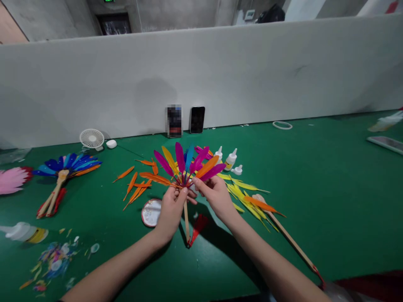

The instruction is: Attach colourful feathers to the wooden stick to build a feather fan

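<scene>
A fan of magenta, orange, yellow and blue feathers [179, 158] spreads upward from a wooden handle [187, 224] with a red tassel [199, 225]. My left hand [174, 205] is closed around the base of the fan, its thumb on the front where the feathers meet the handle. With thumb and fingers pinched, my right hand [214, 195] holds the fan at the lower right feathers. Loose orange feathers [135, 188] lie left of the fan. Yellow feathers [245, 195] are spread to the right, partly behind my right hand.
Blue feather fans [67, 165] and a glue bottle [23, 233] lie left. A round dish [151, 212] is beside my left hand. Glue bottles [231, 159], two upright phones [197, 120] and a small white fan [92, 139] stand behind. Another wooden handle [291, 239] lies right.
</scene>
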Action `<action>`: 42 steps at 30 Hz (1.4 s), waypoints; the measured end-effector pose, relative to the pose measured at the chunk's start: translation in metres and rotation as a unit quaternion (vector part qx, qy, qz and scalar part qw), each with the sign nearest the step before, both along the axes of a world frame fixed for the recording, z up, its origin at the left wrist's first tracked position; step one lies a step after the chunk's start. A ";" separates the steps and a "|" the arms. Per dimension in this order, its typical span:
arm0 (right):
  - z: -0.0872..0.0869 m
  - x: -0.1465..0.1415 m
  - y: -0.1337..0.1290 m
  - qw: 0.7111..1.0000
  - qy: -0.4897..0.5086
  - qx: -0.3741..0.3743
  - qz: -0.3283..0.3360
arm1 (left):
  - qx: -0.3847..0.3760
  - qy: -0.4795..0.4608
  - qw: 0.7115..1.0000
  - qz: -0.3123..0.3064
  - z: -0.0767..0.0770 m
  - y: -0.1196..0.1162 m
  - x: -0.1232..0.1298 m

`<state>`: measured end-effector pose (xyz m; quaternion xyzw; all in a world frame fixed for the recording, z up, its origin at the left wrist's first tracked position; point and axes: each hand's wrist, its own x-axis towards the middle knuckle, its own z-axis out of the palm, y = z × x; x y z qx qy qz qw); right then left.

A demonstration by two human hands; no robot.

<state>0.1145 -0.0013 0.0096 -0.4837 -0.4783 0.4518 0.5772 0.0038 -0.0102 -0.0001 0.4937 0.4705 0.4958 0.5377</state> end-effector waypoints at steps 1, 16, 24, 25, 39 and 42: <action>0.000 0.000 0.000 1.000 0.000 -0.001 0.000 | 0.000 0.000 1.000 -0.002 0.000 0.000 0.000; -0.005 0.004 0.001 1.000 -0.021 0.014 -0.003 | -0.005 -0.011 1.000 -0.023 0.006 -0.002 -0.004; 0.001 0.003 -0.001 1.000 -0.005 -0.015 -0.025 | 0.000 -0.008 0.999 -0.035 0.008 -0.002 -0.003; 0.002 0.003 -0.001 0.999 0.000 -0.020 -0.028 | 0.004 -0.010 0.999 -0.036 0.008 -0.002 -0.003; 0.004 0.002 -0.001 0.999 0.012 -0.024 -0.025 | 0.016 -0.027 0.998 -0.049 -0.004 0.000 -0.006; 0.002 0.003 0.000 0.999 0.011 -0.019 -0.035 | 0.011 -0.037 0.998 -0.039 -0.006 0.000 -0.005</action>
